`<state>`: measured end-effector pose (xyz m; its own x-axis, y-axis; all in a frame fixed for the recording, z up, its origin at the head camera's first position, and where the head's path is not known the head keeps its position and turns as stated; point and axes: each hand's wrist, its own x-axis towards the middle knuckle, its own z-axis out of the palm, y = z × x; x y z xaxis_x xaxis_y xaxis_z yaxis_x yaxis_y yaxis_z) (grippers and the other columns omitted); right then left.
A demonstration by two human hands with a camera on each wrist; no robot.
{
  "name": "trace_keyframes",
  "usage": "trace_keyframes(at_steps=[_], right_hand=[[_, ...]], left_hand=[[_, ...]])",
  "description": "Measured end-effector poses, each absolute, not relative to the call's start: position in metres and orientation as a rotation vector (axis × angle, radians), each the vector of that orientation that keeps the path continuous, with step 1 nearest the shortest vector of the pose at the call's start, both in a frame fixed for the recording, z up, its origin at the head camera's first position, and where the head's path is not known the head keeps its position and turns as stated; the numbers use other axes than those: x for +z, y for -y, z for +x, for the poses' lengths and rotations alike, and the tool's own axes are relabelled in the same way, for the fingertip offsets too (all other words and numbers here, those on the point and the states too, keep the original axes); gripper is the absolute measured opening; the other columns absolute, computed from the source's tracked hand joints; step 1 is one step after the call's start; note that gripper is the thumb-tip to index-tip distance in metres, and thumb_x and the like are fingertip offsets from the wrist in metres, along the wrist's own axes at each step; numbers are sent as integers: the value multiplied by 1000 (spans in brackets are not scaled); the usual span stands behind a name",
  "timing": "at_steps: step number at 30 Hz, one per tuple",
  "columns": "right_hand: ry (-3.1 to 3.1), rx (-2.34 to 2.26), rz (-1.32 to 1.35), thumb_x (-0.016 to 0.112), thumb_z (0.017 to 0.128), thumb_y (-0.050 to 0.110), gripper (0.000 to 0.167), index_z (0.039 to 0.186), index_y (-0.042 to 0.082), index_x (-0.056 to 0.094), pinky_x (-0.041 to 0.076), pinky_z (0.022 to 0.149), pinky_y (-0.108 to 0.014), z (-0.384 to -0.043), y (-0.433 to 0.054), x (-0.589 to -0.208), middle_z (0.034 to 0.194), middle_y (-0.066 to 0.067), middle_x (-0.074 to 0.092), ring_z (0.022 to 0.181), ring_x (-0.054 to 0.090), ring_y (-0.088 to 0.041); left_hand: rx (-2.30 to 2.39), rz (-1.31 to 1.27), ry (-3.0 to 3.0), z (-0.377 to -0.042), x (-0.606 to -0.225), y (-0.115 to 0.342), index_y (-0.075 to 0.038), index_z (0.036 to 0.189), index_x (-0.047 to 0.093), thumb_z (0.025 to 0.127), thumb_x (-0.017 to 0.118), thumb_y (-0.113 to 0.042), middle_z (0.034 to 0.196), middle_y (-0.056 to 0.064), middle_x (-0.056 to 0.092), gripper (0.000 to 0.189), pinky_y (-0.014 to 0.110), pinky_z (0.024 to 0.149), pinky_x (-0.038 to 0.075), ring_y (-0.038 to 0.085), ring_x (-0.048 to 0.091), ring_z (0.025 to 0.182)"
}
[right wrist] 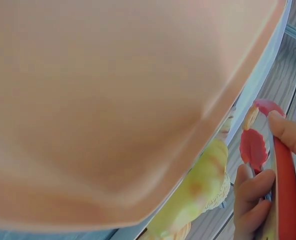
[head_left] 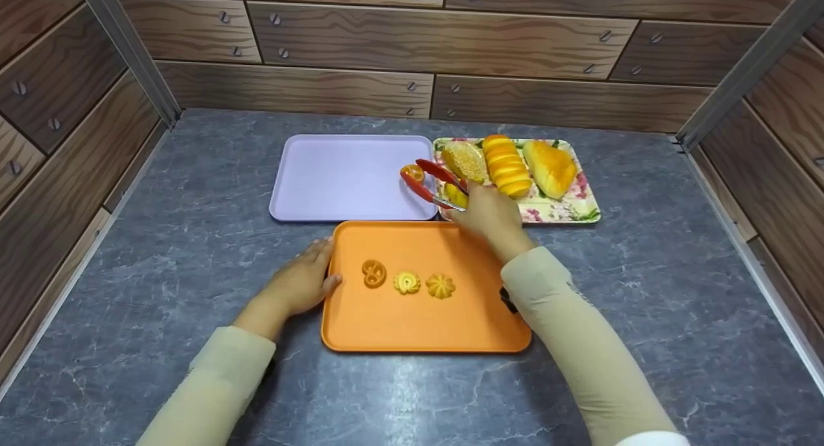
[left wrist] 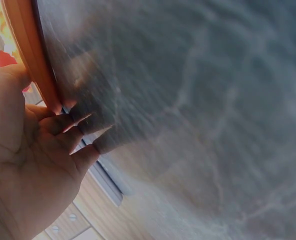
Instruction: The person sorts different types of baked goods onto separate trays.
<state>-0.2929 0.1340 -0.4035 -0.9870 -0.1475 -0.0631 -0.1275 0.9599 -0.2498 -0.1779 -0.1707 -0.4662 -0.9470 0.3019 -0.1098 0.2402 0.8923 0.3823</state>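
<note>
My right hand [head_left: 492,217] grips a pair of red-tipped tongs [head_left: 426,187], also seen in the right wrist view. Between the tong tips is a small brown pretzel-like piece [head_left: 412,173], over the right edge of the lavender tray [head_left: 322,176]; whether it touches the tray I cannot tell. My left hand [head_left: 299,282] holds the left rim of the orange tray [head_left: 386,330], thumb over the edge and fingers along the outer side. On the orange tray lie a brown pretzel [head_left: 374,274], a round yellow cookie [head_left: 407,282] and a flower-shaped cookie [head_left: 441,286].
Right of the lavender tray stands a floral tray [head_left: 566,211]. It bears a seeded bun [head_left: 465,161], a ridged loaf [head_left: 507,166], a triangular bread [head_left: 552,168] and a yellow piece [head_left: 456,194] partly hidden by the tongs. Wood-patterned walls [head_left: 360,40] enclose the grey tabletop [head_left: 193,272].
</note>
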Motion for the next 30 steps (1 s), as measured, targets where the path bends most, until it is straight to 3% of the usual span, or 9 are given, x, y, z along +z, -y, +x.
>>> trace_keyframes(at_steps=[12, 22, 30], right_hand=[[-2988, -434, -68, 67, 83, 51, 64, 128, 7, 53, 49, 69, -48, -294, -112, -407, 108, -14, 63, 83, 58, -31], [-2997, -443, -74, 67, 85, 46, 57, 120, 3, 54, 49, 70, -48, -292, -108, -416, 102, -16, 63, 84, 60, -34], [-2988, -446, -46, 67, 84, 47, 63, 126, 4, 51, 48, 73, -47, -293, -107, -417, 104, -15, 62, 83, 58, -31]], left_hand=[[559, 410, -2890, -178, -465, 171, 4, 149, 20, 99, 50, -30, 151, 25, 25, 67, 51, 110, 22, 38, 21, 139], [565, 434, -2897, -178, -465, 171, 6, 148, 22, 99, 50, -29, 151, 25, 25, 67, 51, 110, 22, 38, 22, 139], [551, 412, -2887, -177, -465, 171, 4, 149, 21, 100, 49, -30, 151, 25, 24, 67, 52, 110, 23, 39, 22, 139]])
